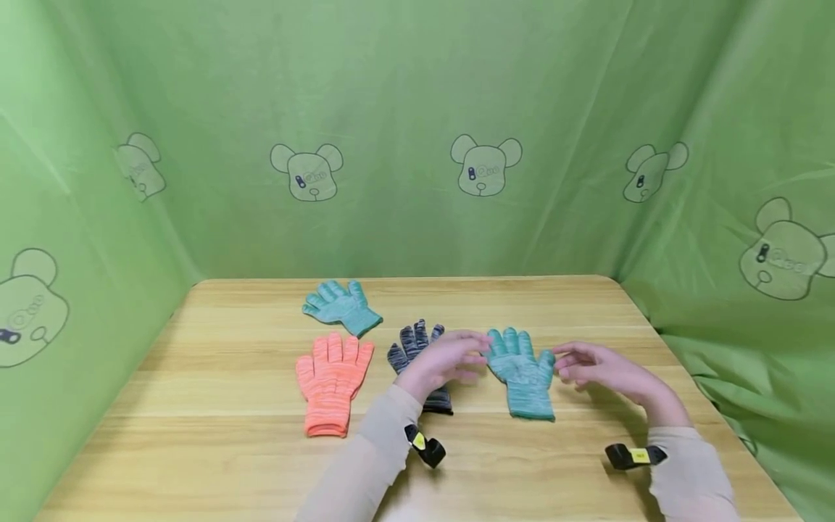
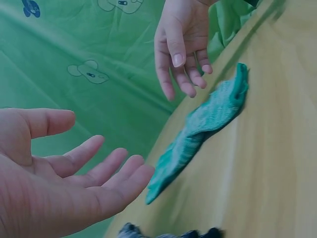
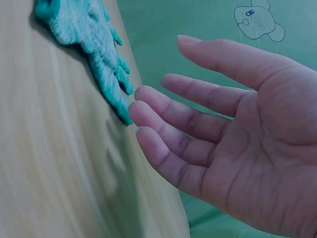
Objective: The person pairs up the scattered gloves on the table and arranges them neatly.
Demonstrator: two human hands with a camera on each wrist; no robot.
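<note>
A green knitted glove [image 1: 527, 380] lies flat on the table between my two hands, its fingers pointing away from me. My left hand [image 1: 446, 362] hovers at its left side with relaxed fingers and holds nothing. Under that hand and wrist lies a dark grey-and-black glove [image 1: 411, 344], partly hidden. On the green glove's other side, my right hand [image 1: 596, 370] is held with loosely bent fingers, fingertips close to the glove's thumb. In the right wrist view the right palm [image 3: 262, 158] shows bare, and the left wrist view shows the left palm [image 2: 59, 198] bare too.
An orange glove [image 1: 333, 384] lies left of the dark one. Behind it, near the far edge, is another green glove [image 1: 342, 306], turned at an angle. The wooden table [image 1: 215, 362] is enclosed by green cloth walls [image 1: 398, 232] with printed bear heads.
</note>
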